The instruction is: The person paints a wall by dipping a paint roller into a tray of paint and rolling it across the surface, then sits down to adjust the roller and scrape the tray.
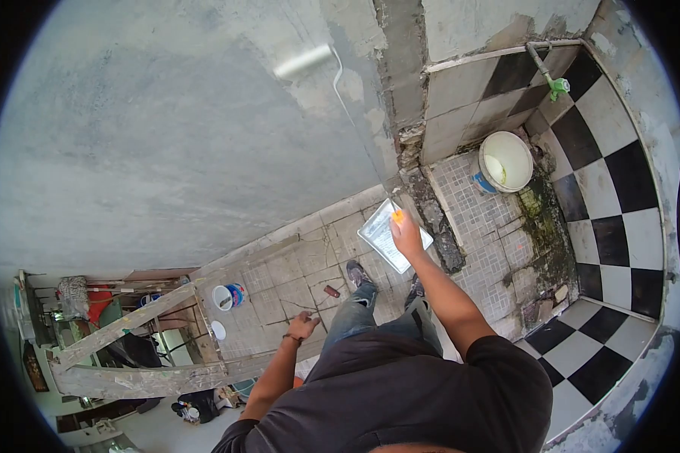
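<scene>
By a grey wall [143, 151], a white-sleeved, orange-handled paint roller [304, 62] is being grasped in the right hand [406, 235]; nothing is being held by the loose-fingered left hand [303, 325]. A white rectangular tray [375, 242] could be tipped by a misstep.

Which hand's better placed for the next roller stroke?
Right, I'd say: the right hand grips the orange handle, roller head up at the wall. The left hand hangs well apart, apparently holding nothing.

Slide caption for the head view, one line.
Right hand holds a paint roller toward a grey wall, paint tray below; left hand empty.
</scene>
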`<state>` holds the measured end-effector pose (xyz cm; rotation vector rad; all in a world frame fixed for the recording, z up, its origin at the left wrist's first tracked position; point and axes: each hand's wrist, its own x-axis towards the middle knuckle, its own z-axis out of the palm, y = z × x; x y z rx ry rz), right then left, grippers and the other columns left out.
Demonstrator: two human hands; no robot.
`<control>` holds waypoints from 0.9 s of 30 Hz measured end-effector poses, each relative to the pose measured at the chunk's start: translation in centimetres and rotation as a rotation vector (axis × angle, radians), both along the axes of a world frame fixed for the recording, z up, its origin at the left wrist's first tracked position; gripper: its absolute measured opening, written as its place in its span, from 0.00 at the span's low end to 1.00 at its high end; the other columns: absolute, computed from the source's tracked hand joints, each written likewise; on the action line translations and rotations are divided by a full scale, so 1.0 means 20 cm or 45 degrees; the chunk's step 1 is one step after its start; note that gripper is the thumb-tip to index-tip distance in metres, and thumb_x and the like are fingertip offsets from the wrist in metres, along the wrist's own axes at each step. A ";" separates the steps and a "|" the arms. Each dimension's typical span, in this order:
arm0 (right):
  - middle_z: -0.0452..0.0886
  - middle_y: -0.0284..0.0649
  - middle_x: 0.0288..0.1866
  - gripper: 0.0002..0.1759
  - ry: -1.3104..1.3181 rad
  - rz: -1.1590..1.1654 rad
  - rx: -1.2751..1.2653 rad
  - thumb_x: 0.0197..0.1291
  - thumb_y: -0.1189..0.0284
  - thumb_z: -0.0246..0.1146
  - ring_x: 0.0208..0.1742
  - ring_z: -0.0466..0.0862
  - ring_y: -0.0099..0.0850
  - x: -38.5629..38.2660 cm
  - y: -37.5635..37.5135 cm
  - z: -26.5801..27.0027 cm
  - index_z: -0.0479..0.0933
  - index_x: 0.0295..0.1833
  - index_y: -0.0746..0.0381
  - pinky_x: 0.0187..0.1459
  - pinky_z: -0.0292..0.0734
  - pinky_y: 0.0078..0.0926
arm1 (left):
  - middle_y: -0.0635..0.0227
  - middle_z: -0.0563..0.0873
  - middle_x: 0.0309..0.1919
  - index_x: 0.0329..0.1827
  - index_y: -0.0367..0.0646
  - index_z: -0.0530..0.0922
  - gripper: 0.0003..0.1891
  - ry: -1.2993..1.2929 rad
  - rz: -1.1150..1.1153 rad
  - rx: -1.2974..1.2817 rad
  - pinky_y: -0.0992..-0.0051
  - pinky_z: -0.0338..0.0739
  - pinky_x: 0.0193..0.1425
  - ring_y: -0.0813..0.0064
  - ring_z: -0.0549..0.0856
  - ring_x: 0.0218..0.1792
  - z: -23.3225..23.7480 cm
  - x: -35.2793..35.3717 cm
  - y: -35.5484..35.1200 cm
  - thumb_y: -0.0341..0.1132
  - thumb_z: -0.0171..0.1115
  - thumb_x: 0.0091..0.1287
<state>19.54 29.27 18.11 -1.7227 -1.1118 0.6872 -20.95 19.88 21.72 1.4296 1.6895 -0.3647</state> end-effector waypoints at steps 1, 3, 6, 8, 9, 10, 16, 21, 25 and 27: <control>0.80 0.60 0.36 0.15 -0.001 0.009 -0.103 0.63 0.66 0.59 0.41 0.80 0.60 0.00 -0.05 -0.08 0.67 0.49 0.63 0.40 0.75 0.52 | 0.45 0.83 0.52 0.60 0.34 0.74 0.35 0.025 0.001 -0.019 0.64 0.74 0.60 0.51 0.81 0.56 0.01 0.00 -0.02 0.54 0.63 0.58; 0.80 0.60 0.36 0.16 0.007 0.017 -0.208 0.63 0.65 0.59 0.42 0.80 0.60 0.02 -0.16 -0.19 0.66 0.49 0.63 0.41 0.74 0.53 | 0.45 0.83 0.52 0.60 0.33 0.74 0.36 0.029 0.002 -0.025 0.64 0.74 0.61 0.51 0.81 0.56 0.01 -0.03 -0.06 0.54 0.63 0.58; 0.81 0.60 0.38 0.17 -0.001 -0.035 -0.347 0.63 0.64 0.59 0.43 0.80 0.60 0.08 -0.31 -0.28 0.67 0.49 0.63 0.41 0.74 0.54 | 0.45 0.83 0.52 0.61 0.33 0.74 0.36 0.092 0.092 -0.104 0.65 0.73 0.62 0.52 0.81 0.56 0.03 -0.05 -0.12 0.54 0.63 0.57; 0.81 0.60 0.39 0.17 -0.087 -0.026 -0.588 0.63 0.63 0.59 0.44 0.81 0.59 0.13 -0.40 -0.29 0.67 0.49 0.63 0.43 0.74 0.53 | 0.46 0.82 0.52 0.61 0.34 0.74 0.36 0.102 0.078 -0.128 0.65 0.73 0.62 0.52 0.81 0.57 0.01 -0.08 -0.16 0.54 0.63 0.57; 0.81 0.60 0.39 0.17 -0.083 -0.031 -0.594 0.63 0.63 0.59 0.44 0.81 0.59 0.15 -0.44 -0.32 0.67 0.49 0.63 0.43 0.74 0.53 | 0.46 0.82 0.53 0.61 0.34 0.74 0.36 0.104 0.069 -0.149 0.65 0.72 0.63 0.52 0.80 0.58 0.01 -0.09 -0.17 0.54 0.63 0.57; 0.81 0.60 0.40 0.18 -0.106 -0.015 -0.603 0.62 0.62 0.59 0.44 0.81 0.59 0.18 -0.48 -0.36 0.67 0.50 0.63 0.45 0.74 0.52 | 0.46 0.82 0.53 0.61 0.34 0.74 0.36 0.105 0.064 -0.157 0.65 0.72 0.63 0.52 0.80 0.58 0.01 -0.09 -0.17 0.54 0.63 0.57; 0.82 0.59 0.43 0.21 -0.205 0.036 -0.784 0.61 0.59 0.61 0.47 0.81 0.56 0.24 -0.63 -0.40 0.70 0.52 0.63 0.49 0.75 0.49 | 0.45 0.80 0.55 0.62 0.35 0.74 0.34 0.107 0.003 -0.172 0.63 0.70 0.65 0.51 0.77 0.60 -0.07 0.03 -0.19 0.54 0.62 0.59; 0.81 0.59 0.45 0.22 -0.198 0.068 -0.984 0.61 0.59 0.62 0.51 0.80 0.56 0.24 -0.61 -0.44 0.71 0.49 0.66 0.51 0.75 0.47 | 0.46 0.84 0.48 0.58 0.33 0.75 0.33 -0.094 -0.030 -0.118 0.63 0.74 0.59 0.52 0.81 0.54 -0.26 0.19 -0.24 0.53 0.63 0.59; 0.81 0.59 0.43 0.23 -0.280 0.143 -1.025 0.56 0.58 0.65 0.49 0.80 0.56 0.27 -0.55 -0.72 0.73 0.45 0.67 0.49 0.75 0.49 | 0.46 0.84 0.49 0.59 0.32 0.73 0.36 -0.153 0.070 -0.192 0.63 0.75 0.58 0.53 0.82 0.55 -0.43 0.36 -0.32 0.54 0.64 0.57; 0.81 0.60 0.45 0.24 -0.258 0.237 -1.151 0.55 0.58 0.66 0.50 0.81 0.56 0.29 -0.44 -0.80 0.76 0.46 0.68 0.50 0.76 0.47 | 0.42 0.81 0.53 0.62 0.30 0.70 0.42 -0.090 -0.041 -0.288 0.62 0.75 0.60 0.50 0.81 0.55 -0.59 0.44 -0.37 0.57 0.66 0.53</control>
